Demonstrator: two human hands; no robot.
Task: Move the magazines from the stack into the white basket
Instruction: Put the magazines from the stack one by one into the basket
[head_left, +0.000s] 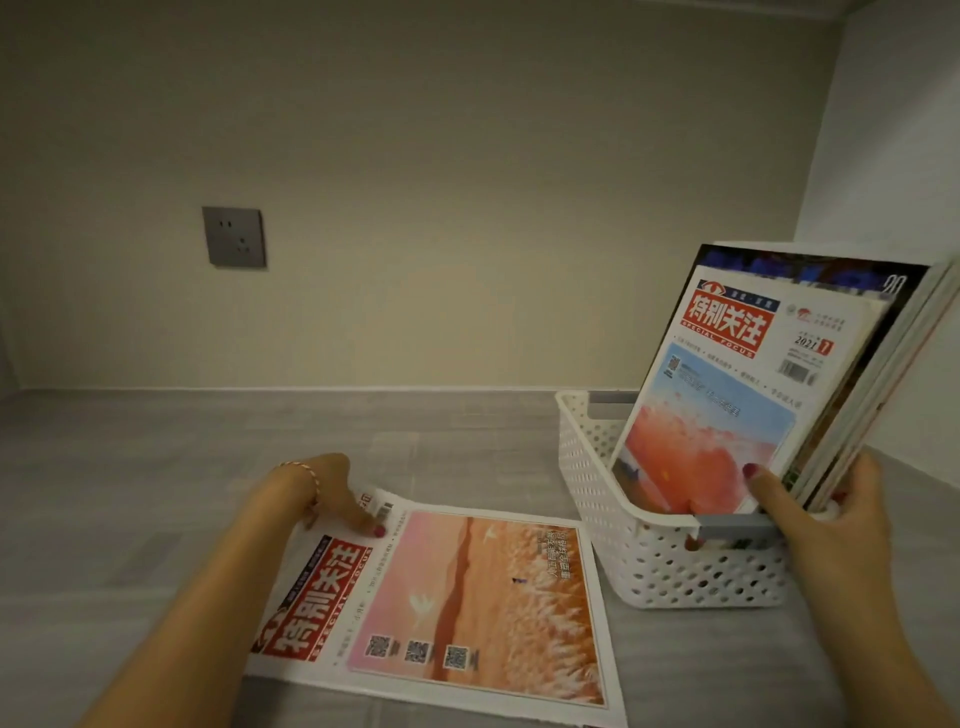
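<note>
A magazine (467, 597) with an orange and pink cover and a red title lies flat on the grey floor at lower centre. My left hand (332, 499) grips its far left corner, thumb on the cover. To the right stands a white perforated basket (597, 499) with several magazines (727, 395) leaning upright inside, the front one showing a red title and a blue and orange picture. My right hand (826, 514) holds the lower edge of these upright magazines at the basket's near rim, thumb pressed on the front cover.
A beige wall runs behind, with a grey power socket (234, 236) at left. A white wall (893, 208) closes the right side close to the basket. Grey tiled floor (208, 441) stretches to the left and behind the flat magazine.
</note>
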